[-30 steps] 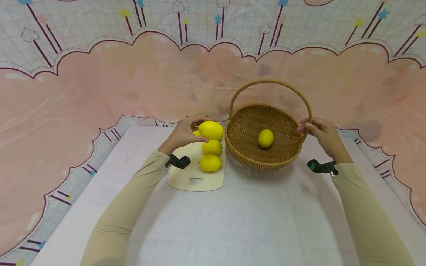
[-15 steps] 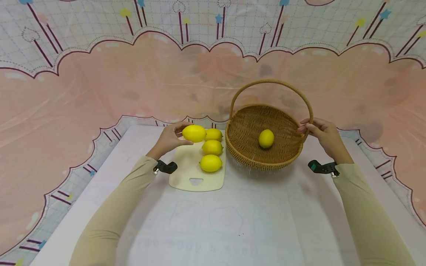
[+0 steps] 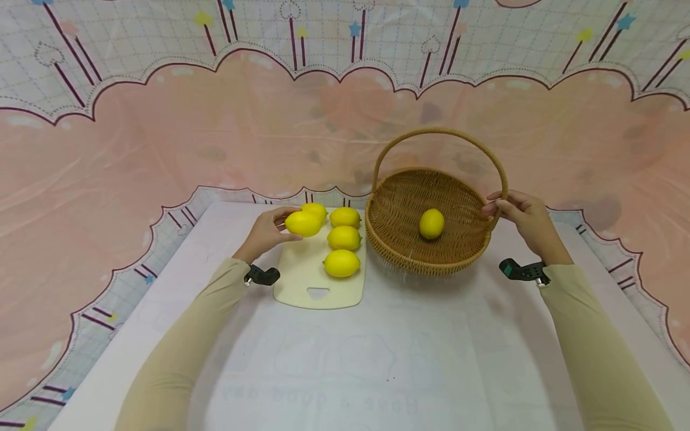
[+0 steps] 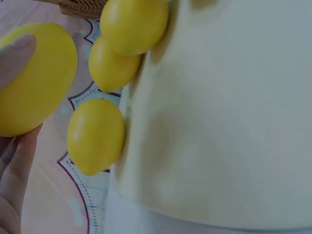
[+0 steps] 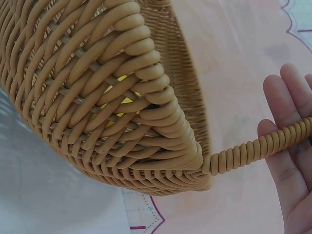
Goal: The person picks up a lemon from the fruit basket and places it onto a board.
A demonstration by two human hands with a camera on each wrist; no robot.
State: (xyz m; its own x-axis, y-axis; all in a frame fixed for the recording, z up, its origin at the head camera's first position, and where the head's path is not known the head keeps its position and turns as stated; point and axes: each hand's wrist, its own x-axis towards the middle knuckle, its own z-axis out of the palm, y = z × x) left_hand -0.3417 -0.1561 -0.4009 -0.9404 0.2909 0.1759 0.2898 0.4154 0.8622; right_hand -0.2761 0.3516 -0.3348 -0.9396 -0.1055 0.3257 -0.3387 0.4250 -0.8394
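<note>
My left hand (image 3: pixel 266 232) holds a lemon (image 3: pixel 303 224) between thumb and fingers above the far left part of a cream cutting board (image 3: pixel 296 281). In the left wrist view this lemon (image 4: pixel 39 83) hangs clear of the board. Just behind it, another lemon (image 3: pixel 315 210) lies at the board's back. Three more lemons (image 3: pixel 344 238) line the board's right side. A brown wicker basket (image 3: pixel 399 209) with a tall arched handle tilts its mouth toward me, one lemon (image 3: pixel 432 224) inside. My right hand (image 3: pixel 525 218) grips the handle's right base; in the right wrist view the handle (image 5: pixel 253 151) crosses its fingers.
A white cloth (image 3: pixel 345 353) with faint print covers the table under the board and basket. Behind rises a pink patterned backdrop (image 3: pixel 242 137), close to the basket's far side.
My left hand has carried its lemon left, away from the basket, and slightly down, uncovering the lemons at the board's back. The right hand and basket have stayed put.
</note>
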